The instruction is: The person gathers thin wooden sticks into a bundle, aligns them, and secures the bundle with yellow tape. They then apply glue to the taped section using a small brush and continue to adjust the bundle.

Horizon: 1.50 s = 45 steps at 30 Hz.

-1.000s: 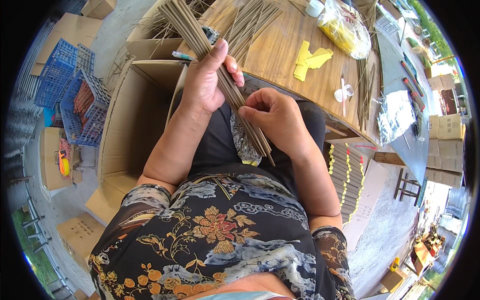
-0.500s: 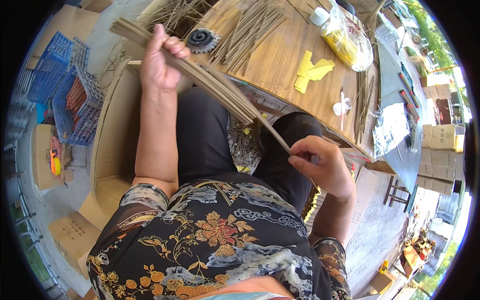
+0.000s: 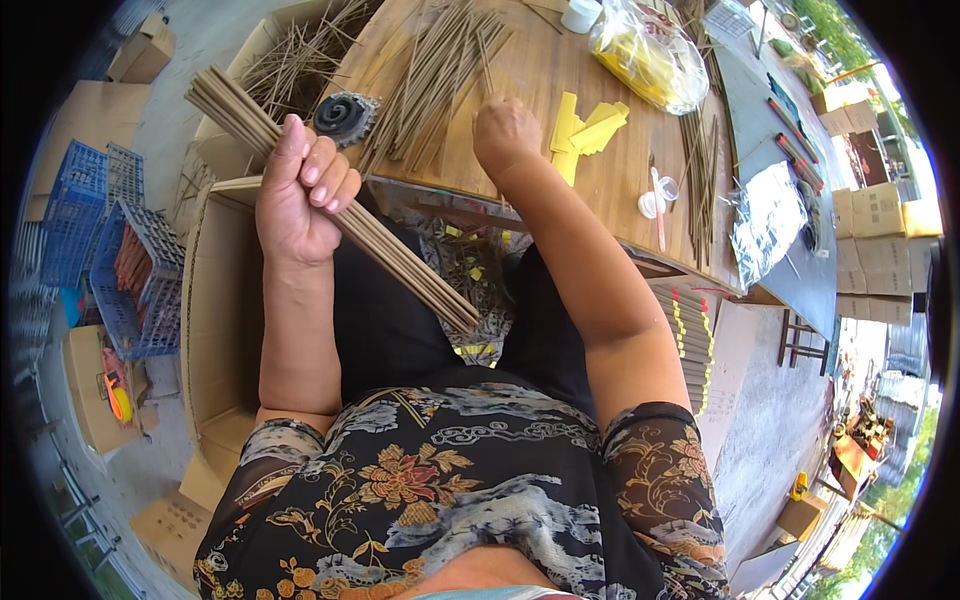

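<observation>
Your left hand [image 3: 302, 198] clasps the bundle [image 3: 402, 266]; your right hand [image 3: 508, 138], its grip unclear, seems to reach for loose sticks [image 3: 430, 88]: separate them gently.

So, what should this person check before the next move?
1. Left grip closed around the bundle of thin brown sticks: ok.
2. What the right grip holds, if anything: cannot tell, its inner side is hidden.
3. Loose thin brown sticks on the brown wooden table within right reach: seems ok.
4. Flat yellow paper strips untouched: cannot tell, the right wrist overlaps nearby.
5. Clear plastic bag with yellow contents apart from both hands: ok.
</observation>
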Available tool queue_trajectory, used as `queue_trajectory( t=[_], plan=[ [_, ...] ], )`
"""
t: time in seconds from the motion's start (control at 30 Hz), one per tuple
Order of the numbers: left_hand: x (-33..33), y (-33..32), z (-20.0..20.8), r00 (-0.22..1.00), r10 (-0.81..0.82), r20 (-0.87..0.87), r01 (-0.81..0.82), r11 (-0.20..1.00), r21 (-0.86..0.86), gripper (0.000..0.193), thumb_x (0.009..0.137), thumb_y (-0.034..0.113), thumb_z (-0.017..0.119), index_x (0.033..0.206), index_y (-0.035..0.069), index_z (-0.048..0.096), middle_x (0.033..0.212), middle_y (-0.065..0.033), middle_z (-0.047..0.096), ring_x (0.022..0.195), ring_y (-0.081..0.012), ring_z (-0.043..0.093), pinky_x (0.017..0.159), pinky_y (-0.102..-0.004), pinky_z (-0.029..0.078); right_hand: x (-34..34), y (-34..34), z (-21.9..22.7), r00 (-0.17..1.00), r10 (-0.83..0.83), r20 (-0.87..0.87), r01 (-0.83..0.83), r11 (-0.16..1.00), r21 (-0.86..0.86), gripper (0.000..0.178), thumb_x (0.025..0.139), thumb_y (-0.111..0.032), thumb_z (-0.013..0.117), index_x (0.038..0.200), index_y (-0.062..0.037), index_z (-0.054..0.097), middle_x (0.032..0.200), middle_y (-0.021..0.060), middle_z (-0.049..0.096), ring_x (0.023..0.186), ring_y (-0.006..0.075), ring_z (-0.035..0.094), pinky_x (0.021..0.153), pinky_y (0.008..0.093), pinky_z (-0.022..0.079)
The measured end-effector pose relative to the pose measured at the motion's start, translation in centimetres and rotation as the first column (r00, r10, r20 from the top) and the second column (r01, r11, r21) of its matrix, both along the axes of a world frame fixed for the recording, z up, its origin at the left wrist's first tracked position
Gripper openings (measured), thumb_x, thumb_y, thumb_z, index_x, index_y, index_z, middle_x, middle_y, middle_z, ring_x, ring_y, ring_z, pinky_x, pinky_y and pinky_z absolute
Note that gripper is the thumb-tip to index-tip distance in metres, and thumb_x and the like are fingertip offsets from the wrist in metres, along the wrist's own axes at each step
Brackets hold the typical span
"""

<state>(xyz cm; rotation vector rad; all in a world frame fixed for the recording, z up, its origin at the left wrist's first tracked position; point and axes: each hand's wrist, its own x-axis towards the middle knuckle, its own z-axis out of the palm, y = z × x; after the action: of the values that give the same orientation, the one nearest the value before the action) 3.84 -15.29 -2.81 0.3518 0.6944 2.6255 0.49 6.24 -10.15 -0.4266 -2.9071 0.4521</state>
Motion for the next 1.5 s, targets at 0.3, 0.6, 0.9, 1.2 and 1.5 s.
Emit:
queue_trajectory(
  t=[0.3, 0.6, 0.9, 1.2, 1.5],
  plan=[
    [4.4, 5.0, 1.3, 0.954, -0.285, 0.093, 0.299, 0.923, -0.243, 0.024, 0.09, 0.025, 0.049, 0.071, 0.011, 0.044, 0.05, 0.004, 0.038, 0.034, -0.005, 0.035, 0.031, -0.0196, 0.031, 7.5, -4.6, 6.8, 0.915, 0.4, 0.051, -0.367, 0.773, 0.518, 0.025, 0.077, -0.023, 0.053, 0.095, -0.0066, 0.06, 0.094, 0.0093, 0.059, 0.092, 0.0251, 0.052, 0.085, 0.042, 0.038],
    [7.5, 10.3, 3.9, 0.838, -0.475, 0.267, 0.544, 0.707, -0.452, 0.032, 0.082, 0.026, 0.062, 0.06, 0.013, 0.042, 0.048, 0.0047, 0.041, 0.036, -0.0047, 0.036, 0.034, -0.0187, 0.03, 12.6, -3.9, 7.0, 0.881, 0.415, 0.228, -0.411, 0.433, 0.802, 0.036, 0.085, -0.035, 0.041, 0.108, -0.0124, 0.057, 0.108, 0.0051, 0.055, 0.106, 0.0175, 0.046, 0.099, 0.0386, 0.026],
    [3.1, 7.6, 7.1, 0.911, -0.412, 0.027, 0.403, 0.87, -0.283, 0.029, 0.088, 0.024, 0.054, 0.065, 0.012, 0.041, 0.05, 0.0057, 0.037, 0.037, -0.0026, 0.033, 0.034, -0.0169, 0.028, 14.5, 0.5, 8.7, 0.876, 0.482, 0.02, -0.465, 0.834, 0.297, 0.044, 0.081, -0.036, 0.055, 0.111, -0.0035, 0.056, 0.114, 0.0076, 0.054, 0.109, 0.0244, 0.048, 0.099, 0.0383, 0.028],
    [7.8, 8.2, 7.0, 0.988, -0.043, -0.15, -0.026, 0.902, -0.432, 0.026, 0.085, 0.024, 0.059, 0.066, 0.012, 0.046, 0.052, 0.0028, 0.042, 0.041, -0.0066, 0.041, 0.039, -0.021, 0.034, 17.8, -4.0, 7.4, 0.883, 0.335, -0.328, -0.415, 0.235, -0.879, 0.04, 0.076, -0.03, 0.069, 0.092, 0.0029, 0.053, 0.077, 0.0065, 0.058, 0.069, 0.0104, 0.055, 0.064, 0.0248, 0.046],
    [6.4, 6.1, 5.0, 0.991, -0.121, -0.057, 0.103, 0.963, -0.249, 0.026, 0.088, 0.028, 0.053, 0.07, 0.011, 0.044, 0.053, 0.003, 0.04, 0.042, -0.0069, 0.039, 0.04, -0.021, 0.034, 20.1, -5.2, 8.7, 0.936, 0.337, -0.106, -0.201, 0.262, -0.944, 0.023, 0.084, -0.018, 0.058, 0.071, -0.0058, 0.045, 0.05, -0.0017, 0.044, 0.037, 0.0072, 0.038, 0.035, 0.0223, 0.032]
  ],
)
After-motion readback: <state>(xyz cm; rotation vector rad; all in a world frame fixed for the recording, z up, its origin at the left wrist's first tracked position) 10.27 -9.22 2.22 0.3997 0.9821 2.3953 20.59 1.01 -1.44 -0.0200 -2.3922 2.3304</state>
